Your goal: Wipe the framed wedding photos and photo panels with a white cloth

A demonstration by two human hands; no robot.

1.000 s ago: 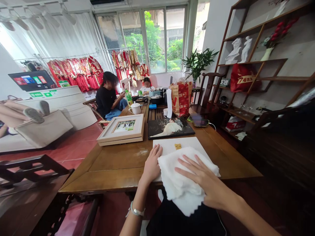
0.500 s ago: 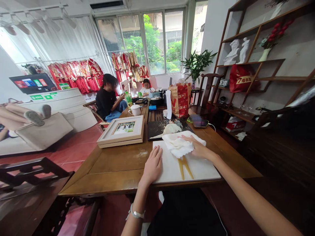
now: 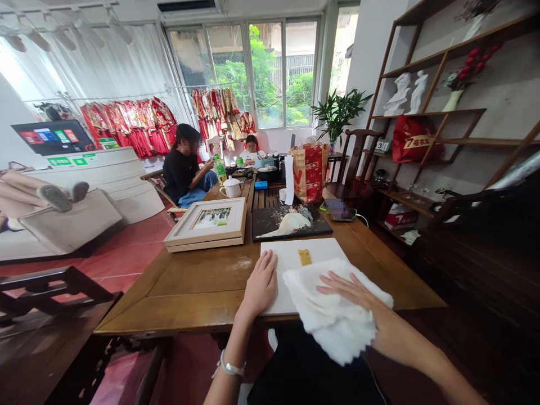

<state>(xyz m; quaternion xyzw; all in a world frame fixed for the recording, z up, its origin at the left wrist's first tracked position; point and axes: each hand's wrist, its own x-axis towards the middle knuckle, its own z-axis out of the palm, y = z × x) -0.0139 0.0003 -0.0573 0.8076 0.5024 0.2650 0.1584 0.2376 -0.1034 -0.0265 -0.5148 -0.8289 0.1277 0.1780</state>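
A white flat board (image 3: 280, 298) lies at the table's front edge, with a tan, forked piece (image 3: 304, 257) on it; only its top end shows. My left hand (image 3: 260, 284) rests flat on the board's left side, fingers extended. Spread over the board's right and front part is a white cloth (image 3: 314, 289), hanging past the front edge. On top of the cloth, my right hand (image 3: 352, 292) presses with fingers stretched out and apart. The lower part of the tan piece is hidden beneath the cloth.
Behind the board lie a dark picture panel (image 3: 291, 221) and stacked pale photo frames (image 3: 205, 222). A phone (image 3: 340, 209) with a cable, a paper bag (image 3: 310, 171) and a lidded white cup (image 3: 231, 187) stand farther back. A seated person (image 3: 183, 166) is at the left side.
My right hand has drawn the white cloth from the board's far edge toward me and right, over the front edge. The tan piece's top is uncovered, its legs now covered. My left hand stays put.
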